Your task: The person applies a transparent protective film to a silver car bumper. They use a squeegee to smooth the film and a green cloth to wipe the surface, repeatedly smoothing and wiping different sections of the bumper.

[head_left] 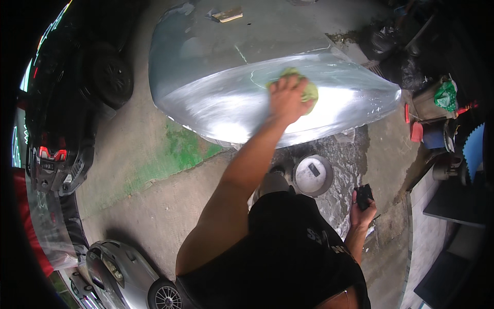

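Observation:
My left hand [289,98] presses a yellow-green cloth [311,93] onto a wet, shiny silver car panel [206,105], which looks like a hood. The fingers spread over the cloth, whose edges stick out at both sides. Down at my right side, my right hand [360,213] is closed around a small black block-like thing [364,195]; its kind is not clear. Between my feet and the panel stands a round bucket [297,180] of whitish, sudsy water with a dark rectangular piece in it.
Wet, foamy concrete [339,170] surrounds the bucket. A dark vehicle [67,118] stands on the left, a silver car [121,273] at the lower left. Black bags [386,38], a bin with a green bag [445,96] and a red-handled item [416,131] line the right side.

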Demonstrator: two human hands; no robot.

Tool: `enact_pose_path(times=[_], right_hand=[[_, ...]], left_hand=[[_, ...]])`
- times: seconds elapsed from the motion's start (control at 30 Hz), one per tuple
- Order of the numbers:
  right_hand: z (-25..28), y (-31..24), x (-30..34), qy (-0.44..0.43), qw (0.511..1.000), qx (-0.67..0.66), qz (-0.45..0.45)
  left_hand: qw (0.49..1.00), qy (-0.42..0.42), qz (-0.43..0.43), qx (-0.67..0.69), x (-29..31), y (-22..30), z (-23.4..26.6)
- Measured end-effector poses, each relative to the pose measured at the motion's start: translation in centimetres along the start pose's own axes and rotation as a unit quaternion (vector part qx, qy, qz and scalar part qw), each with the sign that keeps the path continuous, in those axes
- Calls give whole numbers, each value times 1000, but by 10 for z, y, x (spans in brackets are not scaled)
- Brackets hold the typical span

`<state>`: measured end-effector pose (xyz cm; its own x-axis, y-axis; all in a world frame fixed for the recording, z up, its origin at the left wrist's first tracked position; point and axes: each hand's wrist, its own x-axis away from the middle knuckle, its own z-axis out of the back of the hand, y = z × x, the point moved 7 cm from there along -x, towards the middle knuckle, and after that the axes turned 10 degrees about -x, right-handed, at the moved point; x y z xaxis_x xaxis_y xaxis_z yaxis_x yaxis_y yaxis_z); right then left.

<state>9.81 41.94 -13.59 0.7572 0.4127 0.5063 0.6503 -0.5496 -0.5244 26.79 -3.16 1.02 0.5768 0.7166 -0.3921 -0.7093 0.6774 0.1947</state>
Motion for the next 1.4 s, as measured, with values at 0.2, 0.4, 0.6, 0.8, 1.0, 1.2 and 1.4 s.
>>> enact_pose_path(times=[0.2,0.4,0.6,0.8,1.0,1.2,1.4], right_hand=[[98,-32,10,37,998,-31,32],[207,-46,50,150,985,-79,28],[238,-61,71,197,972,-86,99],[217,-68,95,168,975,-72,128],[250,-51,98,206,977,-31,51],[226,-55,33,92,995,48,6],[167,-85,-21,64,993,96,31]], left_hand=[[934,108,329,-82,94,-239,73],[878,101,440,-158,79,-241,61],[959,-31,252,-129,-48,-39,-5],[990,-100,50,81,-143,140,-79],[915,-4,13,404,-127,228,-45],[888,164,41,427,-80,161,15],[930,269,172,183,-28,-16,58]])
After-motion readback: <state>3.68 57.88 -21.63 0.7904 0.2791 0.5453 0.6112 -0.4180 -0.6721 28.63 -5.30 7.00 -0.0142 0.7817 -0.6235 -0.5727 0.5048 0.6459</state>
